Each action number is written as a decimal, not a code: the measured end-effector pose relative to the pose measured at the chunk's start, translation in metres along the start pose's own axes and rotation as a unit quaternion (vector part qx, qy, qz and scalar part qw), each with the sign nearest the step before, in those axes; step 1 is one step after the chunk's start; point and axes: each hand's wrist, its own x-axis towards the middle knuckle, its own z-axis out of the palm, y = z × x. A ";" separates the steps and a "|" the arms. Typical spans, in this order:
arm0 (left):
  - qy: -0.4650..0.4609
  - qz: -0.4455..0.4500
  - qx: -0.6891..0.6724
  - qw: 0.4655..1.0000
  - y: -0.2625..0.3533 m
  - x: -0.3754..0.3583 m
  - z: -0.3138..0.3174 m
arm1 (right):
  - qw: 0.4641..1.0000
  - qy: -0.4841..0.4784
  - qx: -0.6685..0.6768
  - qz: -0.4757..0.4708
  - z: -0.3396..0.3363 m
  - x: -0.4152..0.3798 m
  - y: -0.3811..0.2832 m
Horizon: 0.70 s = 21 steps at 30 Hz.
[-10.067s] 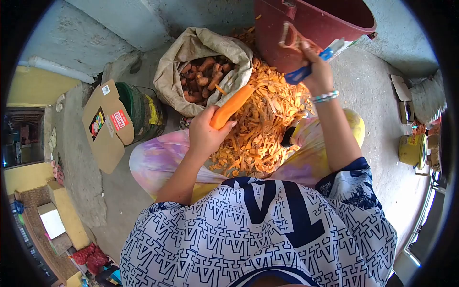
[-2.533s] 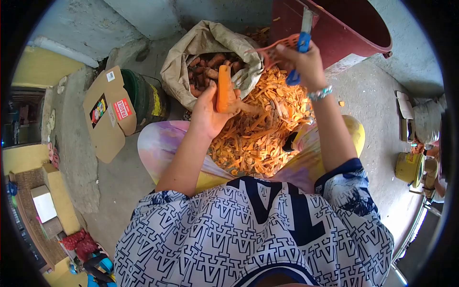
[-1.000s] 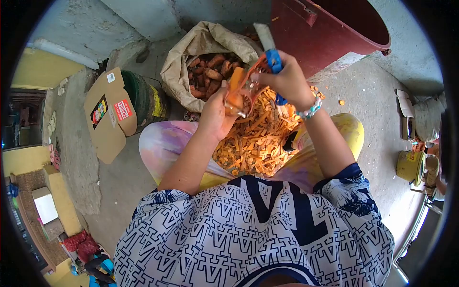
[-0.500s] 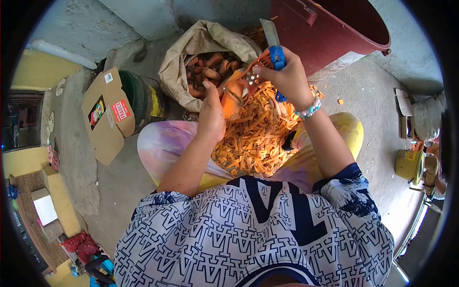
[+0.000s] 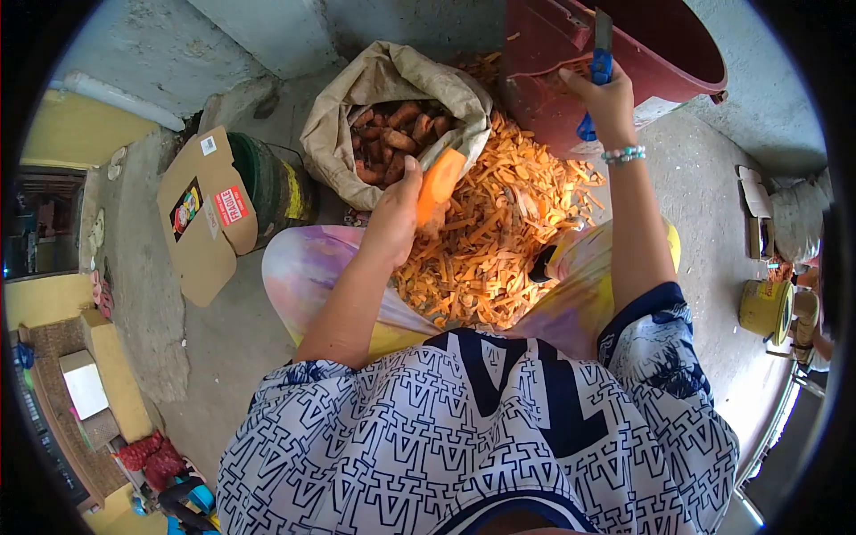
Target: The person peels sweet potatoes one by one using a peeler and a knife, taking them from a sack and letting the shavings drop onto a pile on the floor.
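Note:
My left hand (image 5: pixel 392 218) is wrapped round a carrot (image 5: pixel 439 183), whose bright orange, peeled upper end points up and right. Its lower part still shows some rough brownish skin. Up by the drum, my right hand (image 5: pixel 615 111) grips a blue-handled knife (image 5: pixel 601 67) with a flat grey blade pointing away from me. Something thin and reddish-orange stretches left from those fingers; against the red drum I cannot make out what it is. Between my knees and the sack lies a heap of orange peelings (image 5: pixel 486 267). Unpeeled, brownish roots (image 5: pixel 399 140) fill the open sack (image 5: pixel 334 134).
The large dark-red drum (image 5: pixel 544 107) stands at the back right. To the left, a cardboard flap (image 5: pixel 201 236) leans against a green bucket (image 5: pixel 290 183). A yellow bucket (image 5: pixel 758 308) and part of another person (image 5: pixel 813 312) are at the far right.
My right hand with the knife has moved up and right, away from the carrot to in front of the drum. My left hand keeps the carrot nearly in place.

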 end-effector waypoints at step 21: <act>0.117 0.097 -0.278 0.948 0.000 0.011 0.034 | 0.967 -0.194 0.161 0.046 0.059 -0.105 -0.052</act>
